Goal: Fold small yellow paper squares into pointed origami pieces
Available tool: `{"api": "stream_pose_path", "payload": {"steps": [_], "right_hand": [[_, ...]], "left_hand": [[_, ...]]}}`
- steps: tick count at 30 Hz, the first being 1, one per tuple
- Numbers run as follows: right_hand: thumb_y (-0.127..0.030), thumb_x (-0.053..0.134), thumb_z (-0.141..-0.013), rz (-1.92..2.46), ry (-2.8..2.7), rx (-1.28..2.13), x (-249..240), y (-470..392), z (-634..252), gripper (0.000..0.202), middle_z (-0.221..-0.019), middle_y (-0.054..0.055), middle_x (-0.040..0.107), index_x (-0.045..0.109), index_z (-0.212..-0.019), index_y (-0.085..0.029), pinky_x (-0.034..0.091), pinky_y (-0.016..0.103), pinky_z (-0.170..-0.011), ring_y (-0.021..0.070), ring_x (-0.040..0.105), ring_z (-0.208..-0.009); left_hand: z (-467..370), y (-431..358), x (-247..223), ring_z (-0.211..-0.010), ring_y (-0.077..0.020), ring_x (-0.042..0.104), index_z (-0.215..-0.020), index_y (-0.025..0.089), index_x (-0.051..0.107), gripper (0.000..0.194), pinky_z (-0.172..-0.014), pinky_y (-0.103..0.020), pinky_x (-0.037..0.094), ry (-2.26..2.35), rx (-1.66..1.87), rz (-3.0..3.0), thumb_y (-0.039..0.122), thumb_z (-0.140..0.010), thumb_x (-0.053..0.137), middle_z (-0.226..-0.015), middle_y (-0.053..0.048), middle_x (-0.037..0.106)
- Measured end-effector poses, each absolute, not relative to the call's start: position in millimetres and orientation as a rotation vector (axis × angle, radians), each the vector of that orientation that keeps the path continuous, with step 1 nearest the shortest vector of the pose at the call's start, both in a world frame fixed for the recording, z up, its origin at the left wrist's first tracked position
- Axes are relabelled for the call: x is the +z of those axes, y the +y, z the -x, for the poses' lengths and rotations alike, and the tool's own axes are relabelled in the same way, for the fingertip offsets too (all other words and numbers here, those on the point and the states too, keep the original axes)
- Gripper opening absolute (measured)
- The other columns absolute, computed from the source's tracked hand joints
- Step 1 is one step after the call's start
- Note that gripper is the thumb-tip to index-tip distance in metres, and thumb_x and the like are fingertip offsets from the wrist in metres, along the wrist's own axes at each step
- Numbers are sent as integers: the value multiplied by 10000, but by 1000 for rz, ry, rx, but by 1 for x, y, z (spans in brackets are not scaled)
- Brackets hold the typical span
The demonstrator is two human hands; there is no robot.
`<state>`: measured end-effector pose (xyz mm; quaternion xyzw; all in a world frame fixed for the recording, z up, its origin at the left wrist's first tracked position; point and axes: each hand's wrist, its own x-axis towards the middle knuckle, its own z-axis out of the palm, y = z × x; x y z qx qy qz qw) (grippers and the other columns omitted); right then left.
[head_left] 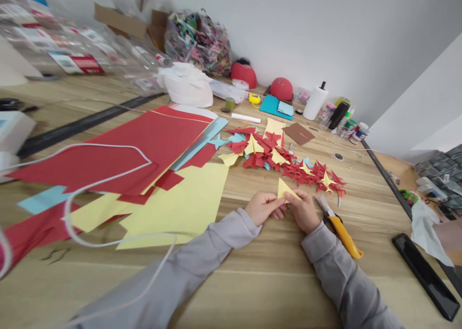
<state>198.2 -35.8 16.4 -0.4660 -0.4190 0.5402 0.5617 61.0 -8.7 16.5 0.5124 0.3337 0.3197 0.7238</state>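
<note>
A small folded piece of yellow paper point(284, 188), with a pointed top, is held between both hands above the wooden table. My left hand point(264, 207) pinches its lower left side between thumb and fingers. On the right side my right hand point(304, 210) grips it, thumb across the front. The fingertips of the two hands nearly meet at its lower edge. Just beyond the hands lies a pile of folded paper stars point(267, 151), mostly red with some yellow and blue.
Large red sheets point(144, 144) and yellow sheets point(180, 208) lie at the left, crossed by a white cable point(104, 180). A yellow cutter point(345, 236) lies beside my right wrist. A black case point(426, 276) sits at the right; bottles and bags line the back.
</note>
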Motion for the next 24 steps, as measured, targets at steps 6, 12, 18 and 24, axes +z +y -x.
{"api": "stream_pose_path", "payload": {"steps": [6, 12, 18, 24], "right_hand": [[-280, 701, -629, 970, -794, 1353, 20, -31, -199, 131, -554, -14, 584, 631, -605, -172, 400, 246, -540, 111, 506, -539], [-238, 713, -608, 1076, -891, 1321, 15, -34, -202, 107, -612, -10, 607, 637, -617, -164, 401, 242, -591, 109, 525, -579], [-285, 709, -617, 1096, -1087, 1212, 17, -38, -197, 224, -725, -4, 631, 635, -804, -185, 416, 264, -647, 130, 533, -645], [-362, 675, -663, 1095, -1284, 1219, 24, -36, -193, 204, -613, 1, 595, 631, -695, -165, 414, 252, -560, 123, 498, -578]], "left_hand": [[-65, -11, 14, -586, -123, 586, -758, 124, 607, 333, -576, -251, 483, 742, 984, -1118, 329, -537, 747, -649, -25, 644], [-62, -5, 17, -488, -97, 540, -728, 122, 589, 333, -462, -219, 454, 716, 1075, -1042, 345, -534, 743, -561, 12, 589], [-58, 2, 15, -406, -97, 541, -606, 128, 540, 353, -444, -216, 451, 742, 1032, -930, 384, -499, 758, -467, 4, 594], [-59, -1, 22, -366, -95, 511, -522, 126, 524, 351, -367, -196, 391, 772, 1015, -990, 391, -501, 754, -415, -11, 571]]}}
